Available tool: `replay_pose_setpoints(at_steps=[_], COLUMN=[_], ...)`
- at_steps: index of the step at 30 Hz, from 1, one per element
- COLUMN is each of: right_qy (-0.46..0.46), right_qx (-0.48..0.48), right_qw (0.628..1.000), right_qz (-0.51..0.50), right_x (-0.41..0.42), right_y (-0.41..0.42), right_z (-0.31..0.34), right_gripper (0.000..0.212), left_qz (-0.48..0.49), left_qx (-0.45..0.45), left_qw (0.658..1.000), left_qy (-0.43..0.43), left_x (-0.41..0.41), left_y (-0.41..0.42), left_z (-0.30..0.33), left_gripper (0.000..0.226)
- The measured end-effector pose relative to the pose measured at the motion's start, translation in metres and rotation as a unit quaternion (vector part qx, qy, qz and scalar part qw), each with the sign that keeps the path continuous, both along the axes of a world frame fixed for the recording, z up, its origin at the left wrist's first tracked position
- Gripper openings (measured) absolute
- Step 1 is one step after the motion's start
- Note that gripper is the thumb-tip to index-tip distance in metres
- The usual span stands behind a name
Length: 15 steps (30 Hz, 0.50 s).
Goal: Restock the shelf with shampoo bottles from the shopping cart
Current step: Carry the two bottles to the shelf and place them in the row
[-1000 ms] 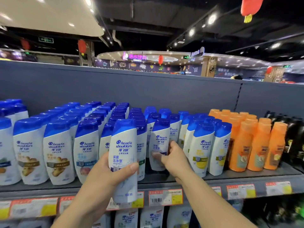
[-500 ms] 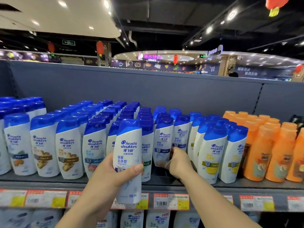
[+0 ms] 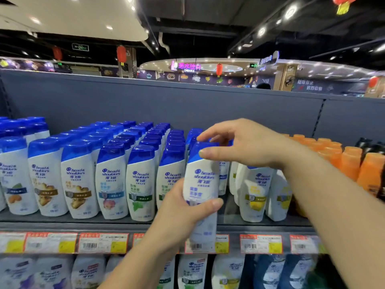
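My left hand (image 3: 181, 213) grips the lower body of a white shampoo bottle (image 3: 201, 184) with a blue cap, held upright in front of the shelf (image 3: 83, 223). My right hand (image 3: 248, 144) is raised to the bottle's blue cap, with fingers touching its top and side. Behind the bottle runs a gap in the front row, between the green-label bottles (image 3: 141, 182) and the yellow-label bottles (image 3: 255, 190). Rows of white bottles with blue caps (image 3: 79, 178) fill the shelf to the left. The shopping cart is out of view.
Orange bottles (image 3: 352, 161) and dark bottles (image 3: 373, 144) stand at the shelf's right end. Price tags (image 3: 102, 243) line the shelf edge. More shampoo bottles (image 3: 191, 272) fill the shelf below. A grey back panel (image 3: 187, 105) rises behind the rows.
My right hand has left the bottles low on the shelf and risen to the held bottle's cap. My left hand has carried the bottle right and up, in front of the gap.
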State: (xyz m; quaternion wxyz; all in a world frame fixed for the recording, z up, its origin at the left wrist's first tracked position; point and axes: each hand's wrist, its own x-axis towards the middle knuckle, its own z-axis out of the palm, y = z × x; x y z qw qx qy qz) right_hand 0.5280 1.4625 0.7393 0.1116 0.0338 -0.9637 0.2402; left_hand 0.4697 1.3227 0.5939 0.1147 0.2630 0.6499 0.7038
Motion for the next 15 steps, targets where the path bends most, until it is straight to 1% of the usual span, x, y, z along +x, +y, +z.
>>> replay_pose_setpoints(at_steps=[1, 3, 7, 9, 10, 12, 15], right_qy=[-0.004, -0.015, -0.052, -0.056, -0.060, -0.072, -0.081], right_qx=[0.052, 0.115, 0.187, 0.217, 0.226, 0.220, 0.182], right_qw=[0.999, 0.992, 0.979, 0.971, 0.967, 0.966, 0.971], right_qz=[-0.014, -0.039, -0.063, -0.084, -0.096, -0.114, -0.134], right_x=[-0.003, -0.011, -0.033, -0.046, -0.053, -0.065, -0.076], right_y=[0.004, 0.014, 0.040, 0.051, 0.055, 0.062, 0.071], right_z=[0.007, 0.015, 0.020, 0.015, 0.012, 0.004, -0.004], right_gripper=[0.044, 0.048, 0.046, 0.047, 0.047, 0.048, 0.049], left_qz=[-0.007, -0.011, -0.026, -0.038, -0.037, -0.025, -0.027], left_qx=[0.002, 0.010, -0.008, -0.039, -0.076, -0.167, -0.265], left_qw=[1.000, 1.000, 0.999, 0.998, 0.996, 0.985, 0.952], left_qy=[0.007, -0.003, -0.035, -0.039, -0.028, 0.042, 0.153], left_x=[-0.001, -0.005, -0.012, -0.009, -0.005, -0.003, -0.006], left_y=[0.011, 0.030, 0.053, 0.054, 0.052, 0.051, 0.053], left_z=[0.000, 0.001, -0.010, -0.019, -0.022, -0.026, -0.024], left_gripper=[0.037, 0.040, 0.067, 0.060, 0.058, 0.061, 0.054])
